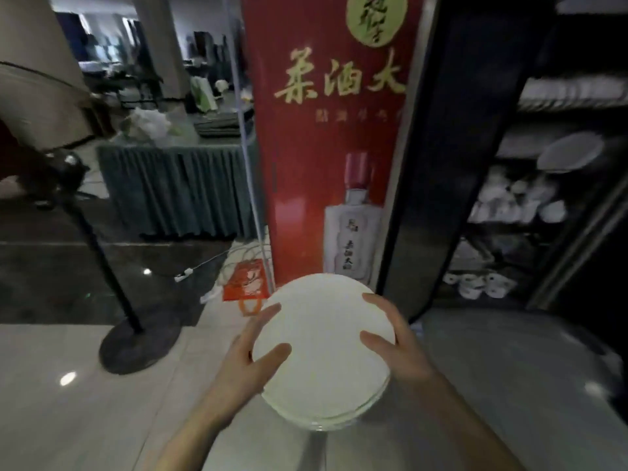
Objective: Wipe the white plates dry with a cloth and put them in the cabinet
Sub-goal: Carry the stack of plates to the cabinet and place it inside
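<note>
I carry a stack of white plates [323,348] in front of me, low in the middle of the view. My left hand [251,355] grips the stack's left rim, thumb on top. On the right rim sits my right hand [394,341], thumb also on top. The dark cabinet [452,158] stands open at the right; its shelves hold a white plate [567,153], white cups [516,198] and small bowls [475,283]. No cloth is visible.
A tall red liquor sign [326,130] stands straight ahead, left of the cabinet door. A black stand with a round base [139,345] is on the floor at left. A red bag [246,282] and cables lie by the sign. A skirted table [176,185] stands behind.
</note>
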A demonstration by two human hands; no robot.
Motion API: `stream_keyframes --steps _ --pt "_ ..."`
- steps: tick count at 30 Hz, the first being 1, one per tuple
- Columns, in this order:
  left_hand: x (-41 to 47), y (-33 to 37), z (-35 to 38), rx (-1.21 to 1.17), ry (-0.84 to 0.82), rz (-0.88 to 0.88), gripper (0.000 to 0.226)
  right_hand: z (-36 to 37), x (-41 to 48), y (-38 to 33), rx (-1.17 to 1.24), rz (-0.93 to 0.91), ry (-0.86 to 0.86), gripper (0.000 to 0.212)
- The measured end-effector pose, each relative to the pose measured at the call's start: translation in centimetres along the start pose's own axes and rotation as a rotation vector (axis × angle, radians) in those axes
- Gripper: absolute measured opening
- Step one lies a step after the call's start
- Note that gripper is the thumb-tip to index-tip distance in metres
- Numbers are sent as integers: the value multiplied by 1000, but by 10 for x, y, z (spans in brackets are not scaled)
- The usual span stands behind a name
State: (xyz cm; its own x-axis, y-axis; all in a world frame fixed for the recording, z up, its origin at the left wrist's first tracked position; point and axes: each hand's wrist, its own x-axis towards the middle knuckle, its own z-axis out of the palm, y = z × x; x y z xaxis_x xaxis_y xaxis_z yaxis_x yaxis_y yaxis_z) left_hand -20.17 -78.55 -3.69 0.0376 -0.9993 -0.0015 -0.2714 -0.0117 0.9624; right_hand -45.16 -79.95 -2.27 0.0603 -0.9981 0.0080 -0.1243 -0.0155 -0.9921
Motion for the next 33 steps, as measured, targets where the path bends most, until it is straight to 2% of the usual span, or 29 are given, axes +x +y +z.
stream_keyframes --steps 8,15,23,26,33 --pt "156 39 154 -39 -394 114 53 -134 43 9 41 96 430 48" --pt "241 68 326 -87 -604 70 53 -278 82 45 31 185 638 48" --pt "314 128 521 -167 -605 65 55 -481 149 58 -9 168 647 52" --pt "347 152 576 -186 -600 57 54 -541 181 56 -68 145 691 52" --pt "444 192 688 -188 -544 98 54 -657 280 61 -11 131 649 51"
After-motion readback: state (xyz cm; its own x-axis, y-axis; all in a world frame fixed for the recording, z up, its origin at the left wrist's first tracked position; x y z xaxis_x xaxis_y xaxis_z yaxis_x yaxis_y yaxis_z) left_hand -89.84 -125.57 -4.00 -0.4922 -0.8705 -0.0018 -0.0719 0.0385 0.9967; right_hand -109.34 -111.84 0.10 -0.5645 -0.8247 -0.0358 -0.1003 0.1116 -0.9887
